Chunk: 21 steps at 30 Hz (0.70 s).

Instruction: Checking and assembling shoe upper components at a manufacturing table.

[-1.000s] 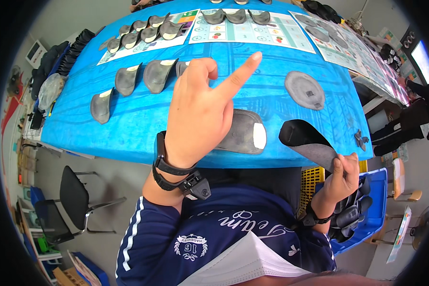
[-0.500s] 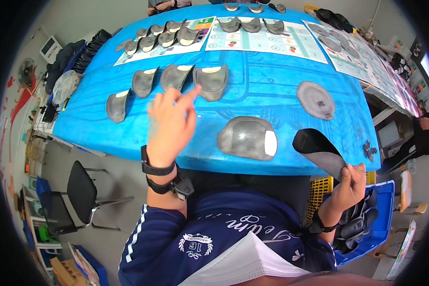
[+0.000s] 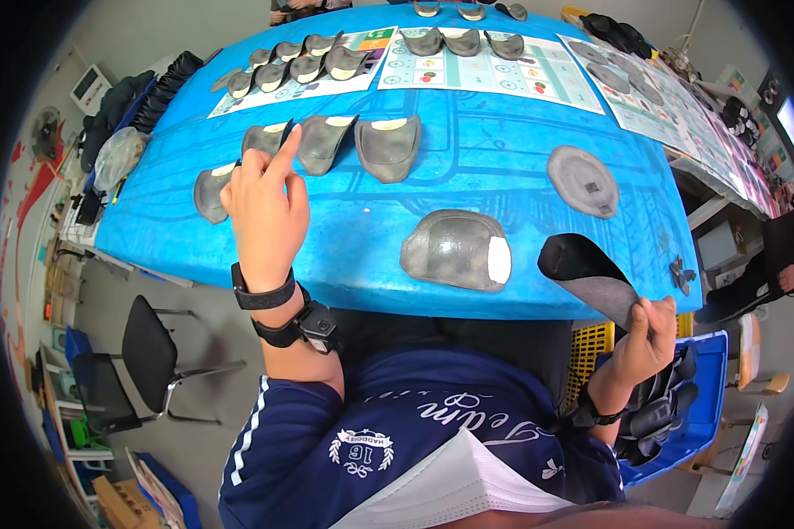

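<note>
Left hand (image 3: 265, 198), index finger out, has swung from the centre to the grey pieces (image 3: 265, 139) at ten o'clock on the blue desk (image 3: 468, 181), apparently checking that row; right hand (image 3: 644, 339) grips a dark insole (image 3: 591, 278).

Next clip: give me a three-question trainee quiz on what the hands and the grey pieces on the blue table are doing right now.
1. True or false: the right hand holds a dark curved piece off the near edge of the blue table.
2. Which does the left hand point its forefinger at? A) the round grey piece B) the row of grey pieces C) the large grey piece with a white tab
3. Fill in: under the right hand stands a blue ____ of dark pieces.

Key: 1 true; 2 B; 3 crate.
</note>
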Each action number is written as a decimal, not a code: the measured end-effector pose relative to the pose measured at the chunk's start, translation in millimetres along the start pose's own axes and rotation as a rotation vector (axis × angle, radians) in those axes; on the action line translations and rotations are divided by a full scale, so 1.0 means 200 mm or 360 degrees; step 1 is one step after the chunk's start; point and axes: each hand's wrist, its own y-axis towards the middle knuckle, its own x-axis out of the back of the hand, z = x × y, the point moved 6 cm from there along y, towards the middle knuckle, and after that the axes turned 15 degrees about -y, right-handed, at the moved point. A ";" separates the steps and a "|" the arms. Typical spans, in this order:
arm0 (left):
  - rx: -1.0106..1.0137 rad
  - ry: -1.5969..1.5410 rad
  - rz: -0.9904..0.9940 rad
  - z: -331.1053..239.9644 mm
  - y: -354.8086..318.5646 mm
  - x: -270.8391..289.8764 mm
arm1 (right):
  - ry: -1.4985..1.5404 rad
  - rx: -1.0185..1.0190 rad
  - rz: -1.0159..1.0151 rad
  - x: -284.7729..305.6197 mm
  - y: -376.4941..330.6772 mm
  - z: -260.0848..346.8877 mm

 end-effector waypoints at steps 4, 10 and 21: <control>0.0021 0.0095 -0.0114 0.11 -0.02 0.09 | -0.0035 0.0014 0.0005 0.00 0.00 0.00; 0.0131 0.0132 -0.0144 0.24 -0.05 0.15 | 0.0012 0.0025 0.0001 -0.01 0.01 0.00; 0.0227 0.0110 -0.0152 0.26 0.05 0.21 | 0.0035 0.0031 0.0051 -0.03 0.00 0.03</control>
